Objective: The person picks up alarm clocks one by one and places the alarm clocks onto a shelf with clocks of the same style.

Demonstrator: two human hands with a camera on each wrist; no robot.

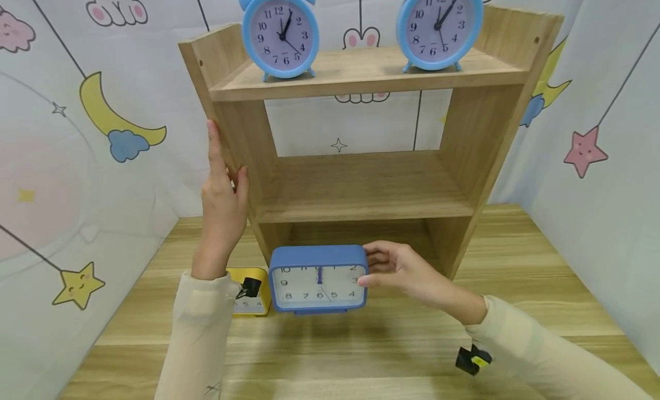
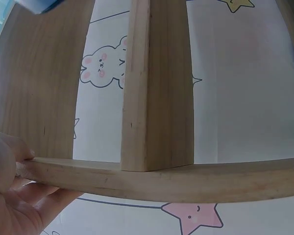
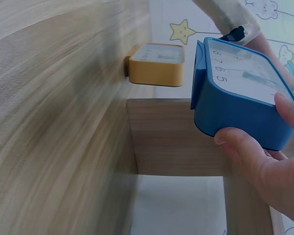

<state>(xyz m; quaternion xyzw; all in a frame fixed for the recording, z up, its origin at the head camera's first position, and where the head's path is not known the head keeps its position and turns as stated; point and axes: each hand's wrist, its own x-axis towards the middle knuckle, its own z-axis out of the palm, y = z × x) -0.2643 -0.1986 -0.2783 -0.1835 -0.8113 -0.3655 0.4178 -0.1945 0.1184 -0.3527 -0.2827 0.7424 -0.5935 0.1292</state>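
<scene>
My right hand (image 1: 407, 274) grips the right end of a blue rectangular alarm clock (image 1: 319, 255), thumb at the front and fingers round the side. The clock is held off the table, face toward me, in front of the shelf's bottom opening. My left hand (image 1: 223, 208) holds the left side panel of a wooden shelf unit (image 1: 361, 185); the left wrist view has the panel between thumb and fingers (image 2: 36, 200). A yellow alarm clock (image 3: 157, 73) stands on the table to the left of the blue one, partly behind my left sleeve in the head view.
Two round light-blue twin-bell alarm clocks (image 1: 281, 36) stand on the shelf's top board (image 1: 356, 65). The unit rests on a wood-grain table (image 1: 330, 354). White cloth walls (image 1: 77, 159) with cartoon prints enclose the back and both sides.
</scene>
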